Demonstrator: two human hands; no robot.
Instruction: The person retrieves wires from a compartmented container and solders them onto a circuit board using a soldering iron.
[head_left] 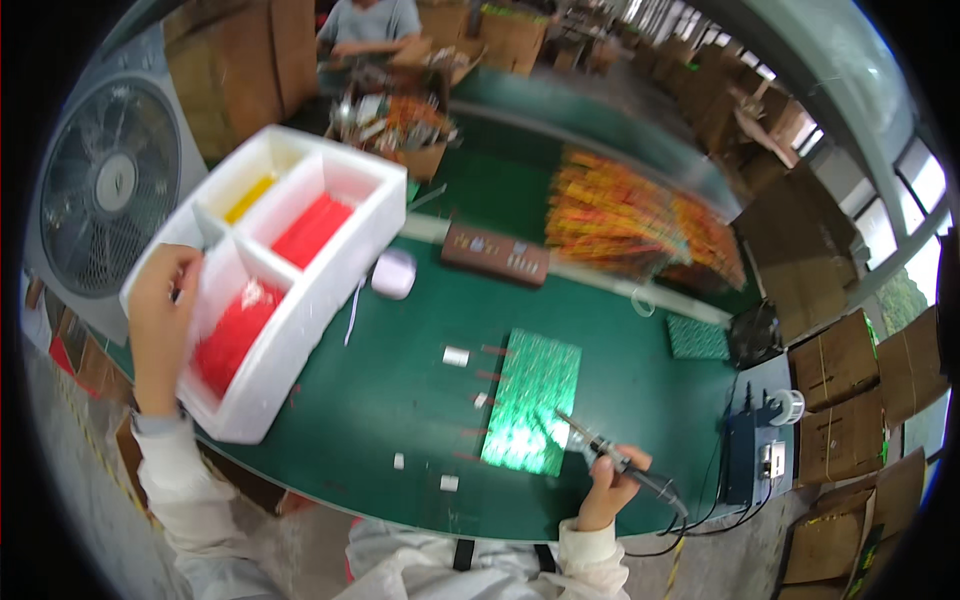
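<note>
My right hand [607, 490] is wrapped round the handle of a soldering iron [640, 473], whose tip points at the right edge of a shiny green circuit board panel [530, 400]. Several thin red wires [488, 377] stick out from the panel's left side. At the left, my left hand [165, 310] is over the near-left rim of a white foam box [270, 385]. Its fingers are curled together; what they hold, if anything, I cannot make out. Bundled red wires [238, 335] lie in the compartment beside it. Other compartments hold red pieces [312, 228] and yellow pieces [250, 198].
A blue soldering station [755, 460] with cables stands at the right. Behind the panel are a brown control box [495, 254], a white round-ended object [394, 274] and a heap of orange-yellow wires [630, 215]. A fan [112, 185] stands left; another person [370, 25] sits far off.
</note>
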